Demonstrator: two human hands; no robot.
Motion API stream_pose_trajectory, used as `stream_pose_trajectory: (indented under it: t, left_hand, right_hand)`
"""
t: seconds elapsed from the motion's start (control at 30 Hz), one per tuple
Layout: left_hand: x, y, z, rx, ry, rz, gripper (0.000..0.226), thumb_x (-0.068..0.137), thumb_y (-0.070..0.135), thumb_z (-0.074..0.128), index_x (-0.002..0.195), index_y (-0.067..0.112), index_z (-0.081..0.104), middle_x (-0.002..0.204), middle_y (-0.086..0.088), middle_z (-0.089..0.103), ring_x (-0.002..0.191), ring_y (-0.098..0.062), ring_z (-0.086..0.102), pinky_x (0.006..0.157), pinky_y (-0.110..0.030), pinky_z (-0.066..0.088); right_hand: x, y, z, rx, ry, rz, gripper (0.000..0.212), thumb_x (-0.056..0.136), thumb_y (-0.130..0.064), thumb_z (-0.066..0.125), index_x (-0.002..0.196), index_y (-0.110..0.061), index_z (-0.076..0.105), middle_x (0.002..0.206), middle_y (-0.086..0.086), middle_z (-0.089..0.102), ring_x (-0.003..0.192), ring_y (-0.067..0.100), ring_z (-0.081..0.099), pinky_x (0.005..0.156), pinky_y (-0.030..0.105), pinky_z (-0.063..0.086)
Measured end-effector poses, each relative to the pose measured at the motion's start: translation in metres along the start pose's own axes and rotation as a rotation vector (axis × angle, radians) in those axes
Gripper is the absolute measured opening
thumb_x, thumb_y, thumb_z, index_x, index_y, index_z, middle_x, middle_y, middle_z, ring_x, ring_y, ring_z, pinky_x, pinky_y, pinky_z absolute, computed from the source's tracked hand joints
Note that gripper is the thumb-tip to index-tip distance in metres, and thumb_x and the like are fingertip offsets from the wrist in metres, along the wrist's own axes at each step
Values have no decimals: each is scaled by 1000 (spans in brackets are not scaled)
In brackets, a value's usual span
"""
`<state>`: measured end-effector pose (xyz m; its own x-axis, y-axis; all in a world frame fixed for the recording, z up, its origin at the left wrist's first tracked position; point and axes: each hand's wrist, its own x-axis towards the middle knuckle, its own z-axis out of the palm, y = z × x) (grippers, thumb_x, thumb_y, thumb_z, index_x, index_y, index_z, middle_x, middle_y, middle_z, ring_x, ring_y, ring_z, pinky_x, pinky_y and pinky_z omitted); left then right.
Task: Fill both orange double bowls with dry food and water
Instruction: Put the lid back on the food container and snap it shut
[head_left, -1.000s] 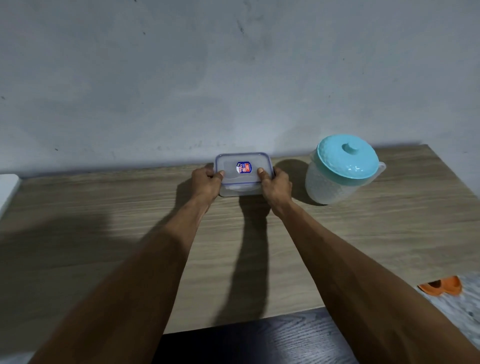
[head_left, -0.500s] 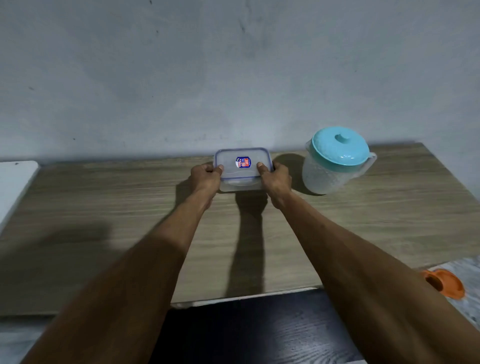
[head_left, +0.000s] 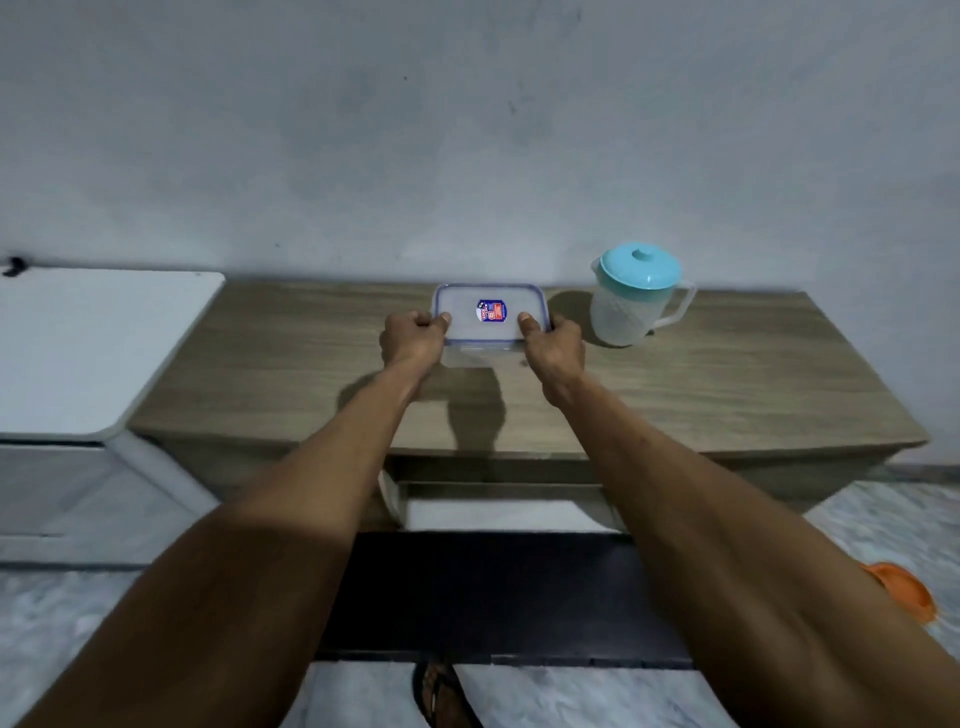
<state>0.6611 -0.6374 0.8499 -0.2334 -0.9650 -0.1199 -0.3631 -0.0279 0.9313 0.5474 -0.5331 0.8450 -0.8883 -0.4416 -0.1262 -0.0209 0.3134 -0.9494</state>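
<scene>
A clear lidded food container (head_left: 483, 332) with a blue-rimmed lid and a small sticker is held just above the wooden table (head_left: 727, 384), near its back edge. My left hand (head_left: 413, 338) grips its left end and my right hand (head_left: 553, 345) grips its right end, thumbs on the lid. A translucent water jug (head_left: 631, 301) with a turquoise lid stands to the right of the container. Part of an orange bowl (head_left: 901, 592) shows on the floor at the lower right, half hidden by my right arm.
A white-topped cabinet (head_left: 93, 343) stands against the table's left side. A dark bench or board (head_left: 493, 592) lies in front of the table, low down. A sandalled foot (head_left: 441, 693) is on the pale marbled floor below it. A grey wall rises behind.
The view has pulled back and up, showing the table's front edge, the white cabinet and the floor. Both hands still hold the container, which looks lifted slightly toward me.
</scene>
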Motion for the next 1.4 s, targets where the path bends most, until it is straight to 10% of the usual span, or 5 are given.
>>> stream_pose_trajectory:
  t: [0.57,1.13,1.27,1.4]
  left_hand:
    - [-140,-121,-49,-13,11,-19,24,82,26,71,60,20,62,70,0,67,69,-16,60,78,-35,54]
    - [-72,-282,1,-16,-58,-34,20,92,14,61,109,8,69,93,-1,66,85,-13,60,73,-22,44]
    - [-29,-304,23,-43,-72,-7,18,94,12,58,110,11,65,98,-1,66,85,-11,62,65,-16,44]
    - [-1,-313,39,-35,-86,-15,48,95,16,56,140,4,46,137,-13,55,127,-26,52,97,-24,40]
  right_hand:
    - [-155,100,-31,12,-76,135,35,95,-31,59,122,-9,64,114,10,67,103,25,61,87,27,45]
    - [-91,266,83,47,-59,130,25,94,-25,60,115,-12,64,102,6,66,94,23,61,83,30,47]
    - [-48,281,112,20,-31,106,43,95,-29,61,130,-5,56,125,13,63,112,29,59,95,32,44]
    - [-14,290,131,-13,6,106,41,94,-22,61,129,0,57,127,19,62,118,34,58,91,27,43]
